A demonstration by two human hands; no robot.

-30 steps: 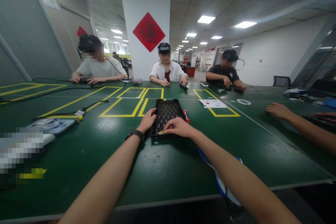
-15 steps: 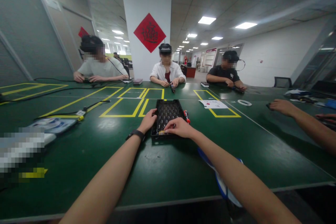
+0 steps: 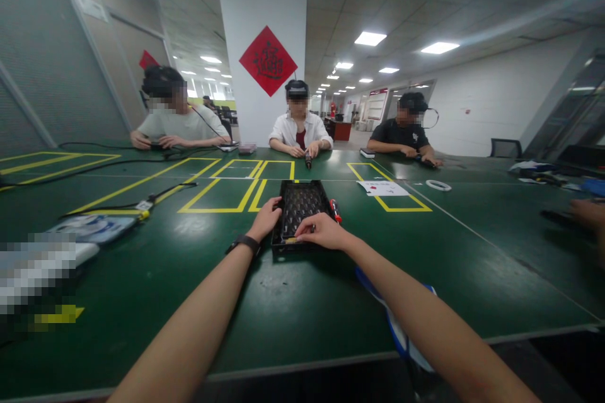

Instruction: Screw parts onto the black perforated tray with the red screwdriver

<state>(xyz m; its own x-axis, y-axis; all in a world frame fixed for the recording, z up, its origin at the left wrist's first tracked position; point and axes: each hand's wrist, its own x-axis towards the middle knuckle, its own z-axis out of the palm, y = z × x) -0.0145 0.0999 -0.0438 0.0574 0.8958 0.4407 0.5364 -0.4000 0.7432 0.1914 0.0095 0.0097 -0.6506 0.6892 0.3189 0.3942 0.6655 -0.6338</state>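
A black tray (image 3: 282,245) lies on the green worktop (image 3: 265,315), well in from the near edge. The left hand (image 3: 267,219) touches the tray's left wall; whether its fingers close on it, I cannot tell. The right hand (image 3: 324,230) is at the near wall, fingertips bunched by a small yellow piece (image 3: 290,240); I cannot tell if they pinch it. 3 people (image 3: 301,129) sit along the worktop's far edge

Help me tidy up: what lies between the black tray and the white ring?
The head view shows a red tool beside the black tray, then white paper across yellow tape.
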